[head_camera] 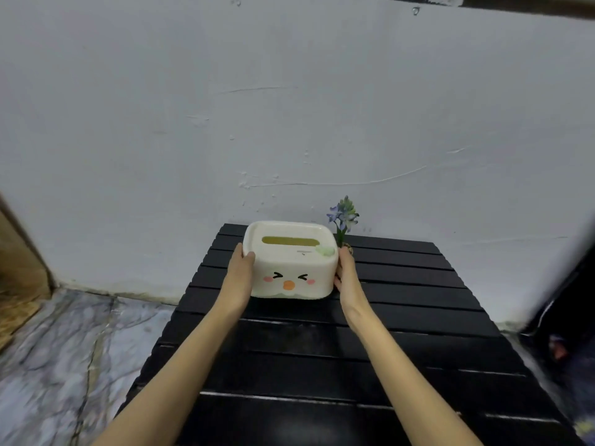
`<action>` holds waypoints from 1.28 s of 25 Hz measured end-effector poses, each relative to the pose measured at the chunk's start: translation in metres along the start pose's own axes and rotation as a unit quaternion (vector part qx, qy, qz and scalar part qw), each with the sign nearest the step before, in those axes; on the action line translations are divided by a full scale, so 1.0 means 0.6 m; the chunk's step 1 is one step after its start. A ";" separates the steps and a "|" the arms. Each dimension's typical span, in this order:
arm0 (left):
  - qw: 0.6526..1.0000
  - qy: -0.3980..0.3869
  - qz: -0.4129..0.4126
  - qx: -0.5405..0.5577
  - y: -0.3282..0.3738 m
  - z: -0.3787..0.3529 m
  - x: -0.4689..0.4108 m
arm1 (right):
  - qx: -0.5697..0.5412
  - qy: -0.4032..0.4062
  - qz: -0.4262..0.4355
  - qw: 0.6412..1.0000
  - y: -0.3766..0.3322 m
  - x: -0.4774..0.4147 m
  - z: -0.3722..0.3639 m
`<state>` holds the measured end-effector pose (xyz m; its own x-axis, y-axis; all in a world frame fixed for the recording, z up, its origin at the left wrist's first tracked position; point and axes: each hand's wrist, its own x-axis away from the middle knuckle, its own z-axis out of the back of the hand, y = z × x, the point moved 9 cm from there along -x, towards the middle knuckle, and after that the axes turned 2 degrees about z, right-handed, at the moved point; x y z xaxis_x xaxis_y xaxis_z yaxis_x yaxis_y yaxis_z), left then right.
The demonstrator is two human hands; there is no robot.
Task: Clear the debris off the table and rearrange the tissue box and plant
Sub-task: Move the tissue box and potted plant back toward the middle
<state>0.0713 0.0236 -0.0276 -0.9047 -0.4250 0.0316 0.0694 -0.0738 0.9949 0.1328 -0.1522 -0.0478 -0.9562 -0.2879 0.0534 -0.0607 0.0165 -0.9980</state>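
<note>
A white tissue box point(291, 267) with a cartoon face and a yellow slot on top sits toward the far end of the black slatted table point(402, 349). My left hand point(240, 272) presses its left side and my right hand point(346, 275) presses its right side, so both grip the box. Whether the box rests on the slats or hovers just above them I cannot tell. A small plant point(344, 217) with purple flowers and a green stem stands just behind the box's right rear corner; its pot is hidden by my right hand and the box.
A white plastered wall point(289, 123) rises directly behind the table's far edge. Grey marbled floor point(64, 349) lies to the left, with a brown wooden piece point(19, 268) at the far left. A dark object point(566, 300) stands at the right edge.
</note>
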 end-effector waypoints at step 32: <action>0.955 -0.026 -0.125 -0.268 -0.114 0.127 0.258 | 0.207 0.055 0.026 0.976 -0.022 0.090 0.162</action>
<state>-0.1054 0.0318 -0.0836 -0.9399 -0.2895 -0.1810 0.0422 -0.6247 0.7797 0.1097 -0.2611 -0.0352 -0.9814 -0.1913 -0.0170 0.0876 -0.3668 -0.9262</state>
